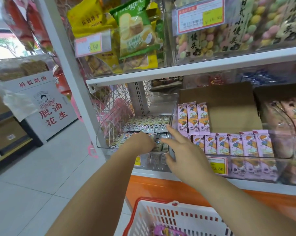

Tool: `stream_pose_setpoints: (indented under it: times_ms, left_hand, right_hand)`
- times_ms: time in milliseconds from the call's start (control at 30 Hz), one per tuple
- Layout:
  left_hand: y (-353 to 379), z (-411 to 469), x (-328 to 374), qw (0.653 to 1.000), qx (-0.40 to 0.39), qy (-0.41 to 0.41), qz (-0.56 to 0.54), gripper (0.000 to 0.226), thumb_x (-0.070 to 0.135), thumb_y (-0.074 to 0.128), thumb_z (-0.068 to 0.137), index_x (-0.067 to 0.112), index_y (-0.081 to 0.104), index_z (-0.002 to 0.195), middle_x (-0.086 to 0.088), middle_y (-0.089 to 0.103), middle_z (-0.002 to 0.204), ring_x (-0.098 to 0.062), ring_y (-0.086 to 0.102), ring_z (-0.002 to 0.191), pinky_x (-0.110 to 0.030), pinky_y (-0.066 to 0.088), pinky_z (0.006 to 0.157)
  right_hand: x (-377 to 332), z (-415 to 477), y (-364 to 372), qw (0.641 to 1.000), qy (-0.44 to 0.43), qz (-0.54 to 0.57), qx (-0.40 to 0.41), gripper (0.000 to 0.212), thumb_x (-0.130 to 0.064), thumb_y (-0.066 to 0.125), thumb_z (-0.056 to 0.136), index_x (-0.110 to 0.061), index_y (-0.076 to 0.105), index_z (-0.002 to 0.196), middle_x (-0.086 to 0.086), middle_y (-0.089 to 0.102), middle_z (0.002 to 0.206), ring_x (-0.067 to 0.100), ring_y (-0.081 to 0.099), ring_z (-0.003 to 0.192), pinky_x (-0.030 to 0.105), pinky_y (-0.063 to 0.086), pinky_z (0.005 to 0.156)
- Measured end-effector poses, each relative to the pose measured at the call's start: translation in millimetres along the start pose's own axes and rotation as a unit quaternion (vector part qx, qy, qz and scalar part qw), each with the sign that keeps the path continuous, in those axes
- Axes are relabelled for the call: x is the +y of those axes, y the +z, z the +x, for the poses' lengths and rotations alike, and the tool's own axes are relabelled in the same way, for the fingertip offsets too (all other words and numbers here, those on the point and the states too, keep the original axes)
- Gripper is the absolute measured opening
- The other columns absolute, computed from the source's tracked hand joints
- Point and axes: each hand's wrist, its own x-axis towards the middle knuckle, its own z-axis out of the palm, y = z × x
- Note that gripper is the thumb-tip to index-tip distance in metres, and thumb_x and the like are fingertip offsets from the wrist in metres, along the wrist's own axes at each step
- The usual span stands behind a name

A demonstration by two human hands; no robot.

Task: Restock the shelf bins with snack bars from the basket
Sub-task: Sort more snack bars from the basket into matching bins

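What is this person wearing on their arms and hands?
Nothing that shows. The left hand and right hand are bare, with no gloves and no watch or bracelet at the wrists. Both forearms are uncovered, with no sleeve in view.

We count two hands, a left hand [141,142] and a right hand [184,150]; one basket [161,223] below them; three upright pink bars [193,118] just right of them.

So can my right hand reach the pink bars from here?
Probably yes: the right hand is open, holds nothing, and hovers just left of the pink bars, whose bin is open on top.
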Motion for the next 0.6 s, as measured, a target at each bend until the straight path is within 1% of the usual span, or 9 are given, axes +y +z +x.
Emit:
stream_pose_setpoints:
  times_ms: [67, 167, 233, 300, 367, 400, 467, 533, 600]
  left_hand:
    - [-1, 0, -2, 0.999, -0.015, 0.024, 0.040, 0.039, 0.033, 0.041, 0.098, 0.007, 0.061, 0.119, -0.011, 0.061, 0.119, -0.029, 0.057, 0.110, -0.036, 0.046, 0.090]
    - [-4, -13, -2, 0.998, 0.012, 0.051, -0.023, 0.038, 0.027, 0.032, 0.102, 0.011, 0.057, 0.126, -0.012, 0.060, 0.122, -0.029, 0.059, 0.100, -0.037, 0.048, 0.088]
    - [4, -28, -9, 0.987, 0.119, 0.083, -0.074, 0.034, 0.029, 0.038, 0.100, 0.019, 0.057, 0.128, -0.007, 0.060, 0.123, -0.026, 0.061, 0.091, -0.037, 0.051, 0.083]
    - [23, -51, -15, 0.950, 0.253, 0.135, -0.126, 0.030, 0.024, 0.045, 0.097, 0.019, 0.061, 0.122, -0.004, 0.060, 0.121, -0.025, 0.060, 0.098, -0.039, 0.049, 0.083]
    - [50, -77, -22, 0.903, 0.344, 0.195, -0.169, 0.028, 0.019, 0.046, 0.091, 0.016, 0.066, 0.111, -0.002, 0.064, 0.108, -0.022, 0.059, 0.095, -0.036, 0.049, 0.079]
    - [65, -88, -27, 0.890, 0.366, 0.207, -0.179, 0.029, 0.018, 0.045, 0.089, 0.015, 0.067, 0.107, 0.000, 0.066, 0.102, -0.018, 0.060, 0.091, -0.032, 0.047, 0.077]
    - [94, -110, -34, 0.886, 0.363, 0.208, -0.200, 0.029, 0.018, 0.044, 0.086, 0.015, 0.069, 0.101, 0.002, 0.068, 0.095, -0.010, 0.055, 0.082, -0.022, 0.039, 0.070]
    - [123, -124, -42, 0.898, 0.331, 0.195, -0.216, 0.030, 0.020, 0.041, 0.084, 0.016, 0.068, 0.097, 0.002, 0.068, 0.090, -0.011, 0.052, 0.080, -0.020, 0.032, 0.065]
    - [152, -131, -51, 0.912, 0.298, 0.177, -0.218, 0.031, 0.022, 0.040, 0.082, 0.017, 0.068, 0.094, 0.001, 0.068, 0.088, -0.013, 0.054, 0.079, -0.021, 0.032, 0.063]
  right_hand:
    - [0, 1, 0, 1.000, -0.005, -0.004, -0.009, 0.054, -0.025, 0.053, 0.092, -0.034, 0.037, 0.143, -0.019, -0.002, 0.158, 0.015, 0.037, 0.135, 0.031, 0.042, 0.099]
    - [3, 1, 1, 1.000, -0.010, 0.009, -0.017, 0.057, -0.024, 0.053, 0.093, -0.033, 0.033, 0.145, -0.017, -0.001, 0.159, 0.017, 0.035, 0.136, 0.033, 0.038, 0.103]
    - [5, -5, 1, 0.999, -0.029, 0.014, -0.002, 0.053, -0.020, 0.053, 0.093, -0.029, 0.039, 0.143, -0.012, 0.008, 0.159, 0.019, 0.029, 0.139, 0.035, 0.031, 0.109]
    - [6, -13, -1, 0.995, -0.083, 0.011, 0.054, 0.042, -0.012, 0.056, 0.088, -0.021, 0.056, 0.130, -0.002, 0.034, 0.151, 0.023, 0.039, 0.133, 0.040, 0.036, 0.107]
    - [4, -22, 1, 0.983, -0.154, 0.006, 0.095, 0.029, -0.009, 0.057, 0.082, -0.015, 0.068, 0.109, 0.005, 0.061, 0.123, 0.027, 0.057, 0.109, 0.041, 0.049, 0.091]
    - [3, -26, 3, 0.979, -0.182, 0.005, 0.088, 0.025, -0.011, 0.056, 0.080, -0.014, 0.069, 0.101, 0.004, 0.066, 0.108, 0.027, 0.061, 0.097, 0.040, 0.053, 0.082]
    - [-2, -34, 8, 0.979, -0.202, 0.010, 0.032, 0.020, -0.015, 0.053, 0.082, -0.015, 0.069, 0.094, 0.001, 0.068, 0.089, 0.025, 0.063, 0.082, 0.040, 0.054, 0.068]
    - [-6, -42, 20, 0.979, -0.194, -0.003, -0.063, 0.020, -0.019, 0.051, 0.088, -0.019, 0.068, 0.098, -0.002, 0.068, 0.092, 0.022, 0.062, 0.083, 0.040, 0.052, 0.068]
    - [-5, -53, 37, 0.967, -0.195, -0.027, -0.164, 0.018, -0.022, 0.050, 0.092, -0.022, 0.065, 0.101, -0.003, 0.068, 0.096, 0.020, 0.060, 0.086, 0.037, 0.049, 0.072]
